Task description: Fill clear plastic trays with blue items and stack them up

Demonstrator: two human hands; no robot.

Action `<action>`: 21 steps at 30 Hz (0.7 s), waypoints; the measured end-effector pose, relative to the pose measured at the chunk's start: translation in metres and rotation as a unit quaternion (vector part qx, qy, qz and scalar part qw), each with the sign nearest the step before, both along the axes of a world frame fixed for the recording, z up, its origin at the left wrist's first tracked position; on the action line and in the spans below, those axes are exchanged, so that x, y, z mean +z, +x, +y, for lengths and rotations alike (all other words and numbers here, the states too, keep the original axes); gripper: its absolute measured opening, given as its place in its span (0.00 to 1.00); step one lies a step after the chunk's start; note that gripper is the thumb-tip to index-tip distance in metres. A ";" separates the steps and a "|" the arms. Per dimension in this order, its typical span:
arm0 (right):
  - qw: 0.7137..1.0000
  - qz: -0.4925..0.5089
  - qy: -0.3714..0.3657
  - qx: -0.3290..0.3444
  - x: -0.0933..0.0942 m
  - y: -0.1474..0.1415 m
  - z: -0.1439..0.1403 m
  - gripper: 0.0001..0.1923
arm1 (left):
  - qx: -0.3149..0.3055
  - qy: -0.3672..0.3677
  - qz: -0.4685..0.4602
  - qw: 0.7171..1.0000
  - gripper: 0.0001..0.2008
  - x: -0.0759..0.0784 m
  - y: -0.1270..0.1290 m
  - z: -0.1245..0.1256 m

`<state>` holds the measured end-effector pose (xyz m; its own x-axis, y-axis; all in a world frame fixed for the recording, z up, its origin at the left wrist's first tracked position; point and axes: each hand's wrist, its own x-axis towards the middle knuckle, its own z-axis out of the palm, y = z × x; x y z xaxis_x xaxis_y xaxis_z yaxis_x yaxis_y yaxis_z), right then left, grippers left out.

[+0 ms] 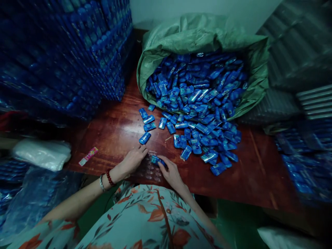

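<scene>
One green sack (204, 34), one clear tray (150, 169), perhaps a hundred-odd blue packets (197, 100).

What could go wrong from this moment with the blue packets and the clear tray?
The right hand presses a blue packet into the clear tray near the table edge; the tray might slide off. The loose packet pile spilling from the green sack could spread.
</scene>
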<state>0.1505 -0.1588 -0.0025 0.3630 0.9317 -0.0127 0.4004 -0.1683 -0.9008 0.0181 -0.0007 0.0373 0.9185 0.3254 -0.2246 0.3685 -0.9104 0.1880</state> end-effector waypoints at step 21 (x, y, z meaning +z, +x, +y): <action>0.855 -0.445 -0.218 0.152 0.037 0.025 0.044 0.19 | 0.031 -0.017 -0.021 0.999 0.14 0.001 0.009 -0.005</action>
<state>0.1758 -0.1148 0.0343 0.1515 0.9616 -0.2289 0.9796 -0.1770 -0.0951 0.0276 -0.0060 0.0388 0.9057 0.3749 -0.1978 0.4150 -0.8791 0.2344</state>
